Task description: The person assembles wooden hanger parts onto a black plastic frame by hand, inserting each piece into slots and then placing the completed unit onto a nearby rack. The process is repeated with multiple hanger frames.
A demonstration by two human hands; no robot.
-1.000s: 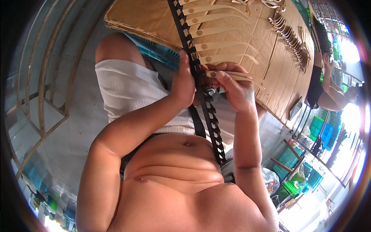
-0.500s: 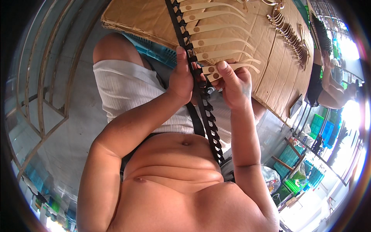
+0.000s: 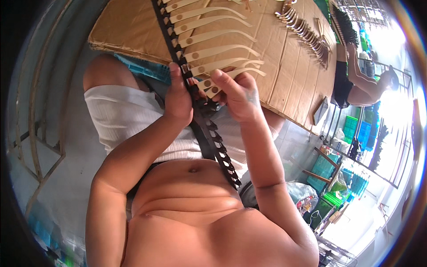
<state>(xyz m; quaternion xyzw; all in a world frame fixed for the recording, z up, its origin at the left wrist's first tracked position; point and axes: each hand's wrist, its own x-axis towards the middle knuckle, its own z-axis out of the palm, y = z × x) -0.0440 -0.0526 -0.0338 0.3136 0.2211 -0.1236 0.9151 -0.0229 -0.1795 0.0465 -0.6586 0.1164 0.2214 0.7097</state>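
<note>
A long black notched strip [image 3: 212,133] runs from the cardboard sheet [image 3: 133,26] down over my lap. Pale tan curved slats [image 3: 213,38] stick out of it to the right in a row across the cardboard. My left hand [image 3: 179,99] grips the strip at the cardboard's near edge. My right hand [image 3: 238,95] pinches the lowest tan slat [image 3: 222,80] where it meets the strip, fingers closed on it.
More tan pieces lie in a row [image 3: 302,29] at the far right of the cardboard. Another person [image 3: 356,84] sits beyond it. Green and blue crates [image 3: 351,178] and shelving stand to the right. A metal railing [image 3: 35,111] runs along the left.
Both hands have moved up along the black strip toward the cardboard's edge. The right hand now pinches a tan slat at the strip.
</note>
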